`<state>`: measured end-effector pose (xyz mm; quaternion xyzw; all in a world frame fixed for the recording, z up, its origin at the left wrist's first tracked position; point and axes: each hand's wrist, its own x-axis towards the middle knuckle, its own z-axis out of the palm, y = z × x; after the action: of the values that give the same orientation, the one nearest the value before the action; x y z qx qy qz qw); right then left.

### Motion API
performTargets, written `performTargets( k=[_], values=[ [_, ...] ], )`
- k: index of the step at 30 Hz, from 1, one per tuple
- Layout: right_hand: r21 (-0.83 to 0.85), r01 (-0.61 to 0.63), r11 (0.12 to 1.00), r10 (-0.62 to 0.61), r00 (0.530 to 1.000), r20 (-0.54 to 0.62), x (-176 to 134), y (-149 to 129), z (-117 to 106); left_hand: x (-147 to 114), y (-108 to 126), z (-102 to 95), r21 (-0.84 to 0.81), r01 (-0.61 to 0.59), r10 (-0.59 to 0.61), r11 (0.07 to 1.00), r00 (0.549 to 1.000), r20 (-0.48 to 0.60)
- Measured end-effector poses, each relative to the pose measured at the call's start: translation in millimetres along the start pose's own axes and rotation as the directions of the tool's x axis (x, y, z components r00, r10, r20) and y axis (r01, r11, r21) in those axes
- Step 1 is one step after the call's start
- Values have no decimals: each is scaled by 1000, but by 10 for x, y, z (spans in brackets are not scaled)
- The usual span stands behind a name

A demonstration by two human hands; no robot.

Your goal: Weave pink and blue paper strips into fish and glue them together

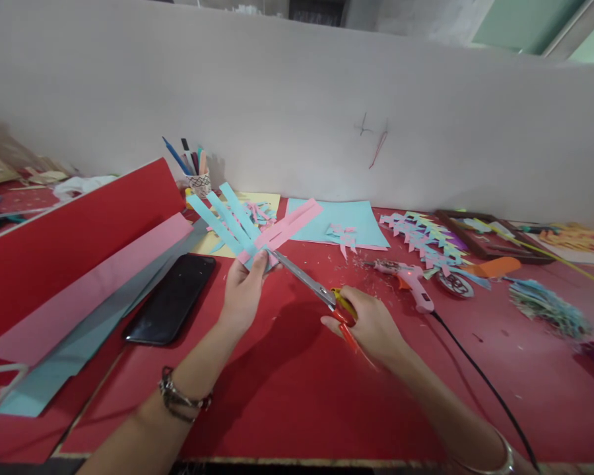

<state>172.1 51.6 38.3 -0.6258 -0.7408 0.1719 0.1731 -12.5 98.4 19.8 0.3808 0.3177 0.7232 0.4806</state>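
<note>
My left hand (245, 290) is closed on a bundle of woven paper strips (250, 234), blue ones fanning up to the left and pink ones to the right. The thumb presses on the woven part at the bottom. My right hand (369, 323) grips a pair of scissors (301, 277) by its red and yellow handles. The scissor blades point up to the left, and their tips reach the lower edge of the paper strips beside my left thumb. Whether the blades are cutting into the paper I cannot tell.
A black phone (171, 300) lies left, beside long pink and blue paper sheets (94, 290). Behind are a pen cup (199, 183) and a blue sheet (336, 221) with paper scraps. To the right lie a pink glue gun (400, 272) with its cord and woven paper chains (420, 237).
</note>
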Motion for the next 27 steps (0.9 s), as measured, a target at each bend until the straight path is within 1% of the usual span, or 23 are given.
performTargets(
  k=[7,13,18,22,27],
  values=[
    [24,6,1000,-7,999,36,-22,-11,6,-21,-10,11,53,13,-11,999,999,-31],
    [55,35,998,-38,998,41,-23,-25,-14,-28,10,48,-14,28,-28,1000,999,-16],
    [69,28,997,-31,999,39,-41,-35,-4,-26,8,46,-5,36,-36,999,999,-23],
    [54,22,998,-24,999,41,-49,-43,-2,-24,8,51,-13,60,-61,998,997,-51],
    [45,-4,999,2,999,54,-44,-59,-9,-23,15,66,-81,96,-103,992,991,-85]
  ],
)
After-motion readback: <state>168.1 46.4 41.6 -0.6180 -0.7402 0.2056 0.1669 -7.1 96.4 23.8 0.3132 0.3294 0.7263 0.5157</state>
